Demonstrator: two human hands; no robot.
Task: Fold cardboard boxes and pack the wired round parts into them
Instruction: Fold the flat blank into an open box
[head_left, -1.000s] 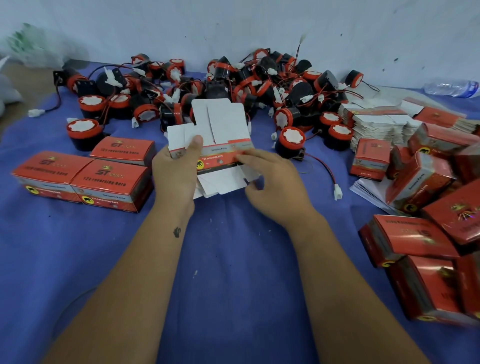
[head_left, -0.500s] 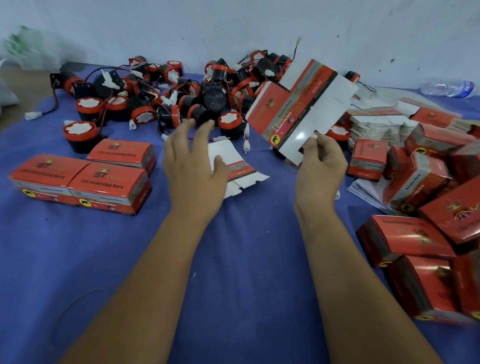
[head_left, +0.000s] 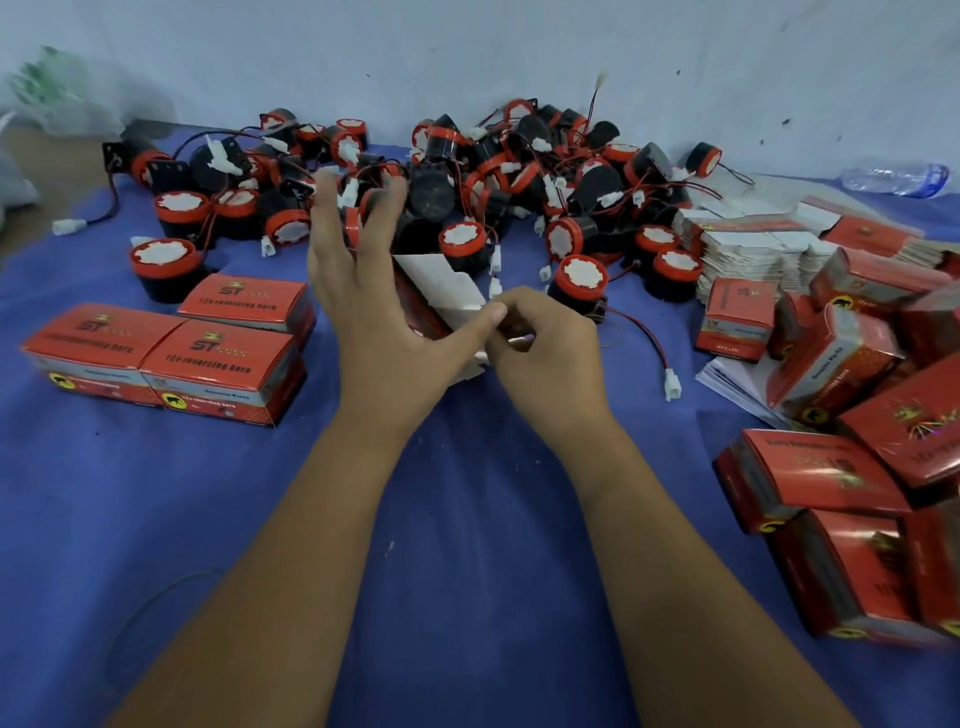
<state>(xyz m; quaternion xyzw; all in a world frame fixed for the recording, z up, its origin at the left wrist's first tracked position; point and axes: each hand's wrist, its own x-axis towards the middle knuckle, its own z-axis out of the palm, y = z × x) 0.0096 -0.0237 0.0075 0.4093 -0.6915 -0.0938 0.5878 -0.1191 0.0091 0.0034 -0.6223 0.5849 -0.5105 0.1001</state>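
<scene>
Right grip: the right hand (head_left: 545, 358) has its fingers curled, pinching the near edge of the unfolded box (head_left: 441, 291) at the middle of the tabletop (head_left: 467, 519).
Left grip: the left hand (head_left: 374, 332) is spread, fingers straight and fanned upward, holding nothing; its thumb lies against the box edge, touching the right hand's fingertips.
Unfolded box: a partly opened carton, white inner flap facing up and red printed side below, tilted between the two hands; whether its base rests on the blue cloth is hard to tell, since the hands cover it.
Round parts (head_left: 467, 182): a heap of black cylinders with red rims, white centres and thin red and black wires, just behind the unfolded box, against the wall.
Nearest part (head_left: 579, 283): stands upright just right of the unfolded box, its wire running to a white plug (head_left: 672, 385).
Closed boxes (head_left: 218, 364): three red ones side by side, left of the unfolded box.
Flat carton stack (head_left: 753, 249): right of the unfolded box, behind a loose pile of red boxes (head_left: 857, 467).
Water bottle (head_left: 893, 179): far right, lying by the wall.
</scene>
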